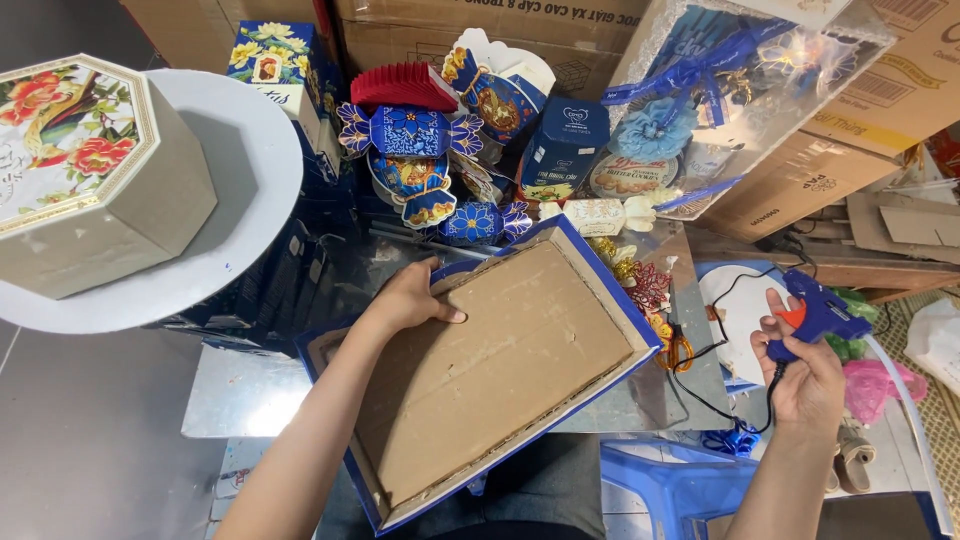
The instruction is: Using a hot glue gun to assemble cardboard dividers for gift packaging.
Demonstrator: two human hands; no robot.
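Head view: gluing step in hand, I judge. Left hand (415,298) lies flat, fingers spread, on the far rim of the blue-edged cardboard tray (500,370) on the bench (240,395). Right of the tray, right hand (805,385) grips a blue glue gun (815,312); next, its nozzle must reach the tray.

This looks like a small gift-box packing workshop, cramped and improvised. Brown cardboard cartons (880,90) are stacked along the back, with loose cardboard offcuts (905,225) beside them. A metal-topped bench (250,390) is crowded with decorated blue paper boxes (410,135), a stack of red paper pieces (405,85), a cellophane-wrapped gift hamper with blue ribbon (720,80) and an octagonal floral box (85,170). A blue hot-glue gun (815,312) with its trailing black cord (715,350) and a blue plastic stool (680,490) fit hand assembly work.
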